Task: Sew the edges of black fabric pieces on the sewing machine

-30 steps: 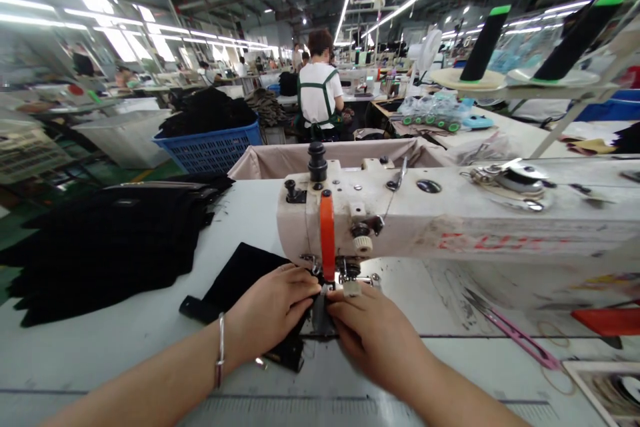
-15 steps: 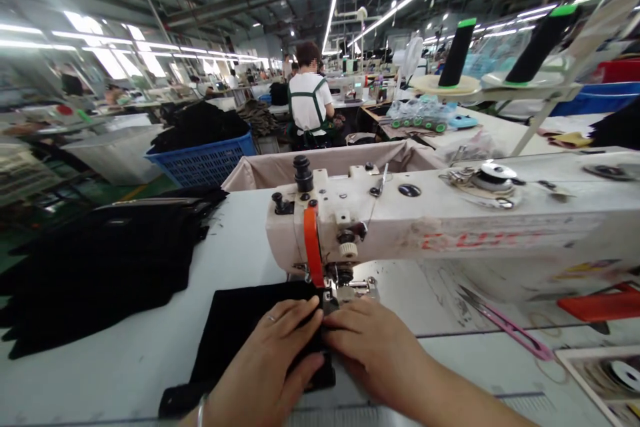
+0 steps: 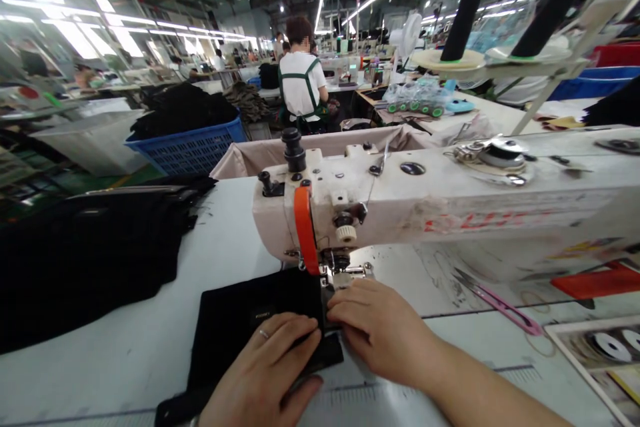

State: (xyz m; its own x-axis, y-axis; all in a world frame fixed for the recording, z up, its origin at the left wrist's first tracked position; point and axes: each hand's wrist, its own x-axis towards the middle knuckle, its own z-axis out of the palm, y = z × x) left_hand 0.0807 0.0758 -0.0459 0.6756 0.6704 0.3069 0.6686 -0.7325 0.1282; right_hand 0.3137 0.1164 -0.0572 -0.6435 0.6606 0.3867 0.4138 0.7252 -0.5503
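Black fabric (image 3: 235,313) with a small label lies flat on the white table, its right edge by the presser foot of the sewing machine (image 3: 390,213). My left hand (image 3: 270,367) rests on this fabric, fingers fairly straight and pointing at the needle area, thumb a little apart. Close to the presser foot, my right hand (image 3: 375,327) has its fingers bent and pressed together at the fabric's right edge; the fingertips are partly hidden. An orange guard strip (image 3: 306,230) hangs at the front of the machine head.
Stacked black pieces (image 3: 95,247) lie at left. Pink-handled snips (image 3: 500,303) and a bobbin tray (image 3: 575,353) are at right. Behind the machine are a blue basket (image 3: 190,147), thread cones (image 3: 463,23) and a seated person (image 3: 300,83).
The view has shifted slightly. My left hand has slid down and back from the needle, uncovering the label on the fabric. My right hand stays beside the presser foot.
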